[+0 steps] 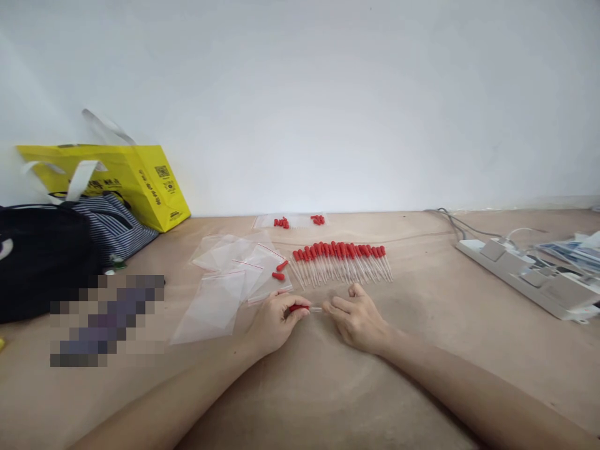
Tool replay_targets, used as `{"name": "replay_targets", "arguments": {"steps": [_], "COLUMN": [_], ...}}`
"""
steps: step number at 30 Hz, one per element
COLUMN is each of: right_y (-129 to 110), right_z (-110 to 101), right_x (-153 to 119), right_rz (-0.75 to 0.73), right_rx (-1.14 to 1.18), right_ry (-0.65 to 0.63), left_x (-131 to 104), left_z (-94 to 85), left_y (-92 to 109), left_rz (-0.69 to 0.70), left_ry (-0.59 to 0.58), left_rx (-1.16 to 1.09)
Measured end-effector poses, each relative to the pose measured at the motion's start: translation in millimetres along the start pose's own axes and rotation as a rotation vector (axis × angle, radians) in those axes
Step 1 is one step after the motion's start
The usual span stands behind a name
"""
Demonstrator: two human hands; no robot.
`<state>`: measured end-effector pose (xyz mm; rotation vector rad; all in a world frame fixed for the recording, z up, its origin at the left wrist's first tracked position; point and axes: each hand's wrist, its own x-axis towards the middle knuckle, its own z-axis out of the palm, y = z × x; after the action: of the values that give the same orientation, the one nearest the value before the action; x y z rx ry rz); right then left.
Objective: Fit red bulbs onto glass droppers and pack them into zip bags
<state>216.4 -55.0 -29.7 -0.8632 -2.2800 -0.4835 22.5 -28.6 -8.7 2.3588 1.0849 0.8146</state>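
Observation:
Between thumb and fingers my left hand [276,322] pinches a red rubber bulb [299,307]. A clear glass dropper tube [316,309] runs from the bulb's open end toward my right hand [354,317], whose curled fingers grip its other end. Bulb and tube line up end to end; how far the tube sits inside is hidden. Just beyond my hands lies a row of droppers [342,251], red bulbs pointing away and clear tubes toward me. Two loose red bulbs [278,275] rest left of the row, near clear zip bags [218,306].
Farther back, more red bulbs [319,220] lie by a clear bag. A yellow bag [140,187], a striped bag [117,225] and a black bag [42,262] stand at left, with a blurred-out object in front. A white power strip [525,275] with cables sits at right.

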Motion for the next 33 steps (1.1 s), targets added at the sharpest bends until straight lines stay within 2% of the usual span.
{"name": "replay_targets", "arguments": {"steps": [4,10,14,18,27,33], "right_y": [-2.5,-2.8,1.9,4.5,-6.0,-7.0], "right_z": [-0.2,2.8,0.9,-2.9,1.2,3.2], "right_x": [3.2,4.9,5.0,5.2,4.3,3.9], "right_rz": [0.038,0.078,0.146,0.182,0.198,0.185], "right_rx": [0.042,0.116,0.207,0.229,0.165,0.147], "right_ry": [0.010,-0.043,-0.107,-0.118,-0.032,-0.013], "left_x": [-2.0,-4.3,-2.7,0.7,-1.2,0.7], "left_z": [1.6,6.7,3.1,-2.7,-3.4,-1.7], "left_y": [-0.6,-5.9,-3.7,-2.7,8.5,5.6], "left_rz": [0.000,0.106,0.178,0.233,0.147,0.112], "left_ry": [0.021,0.102,0.100,0.068,0.079,0.046], "left_rx": [0.000,0.008,0.040,0.105,0.108,0.038]}}
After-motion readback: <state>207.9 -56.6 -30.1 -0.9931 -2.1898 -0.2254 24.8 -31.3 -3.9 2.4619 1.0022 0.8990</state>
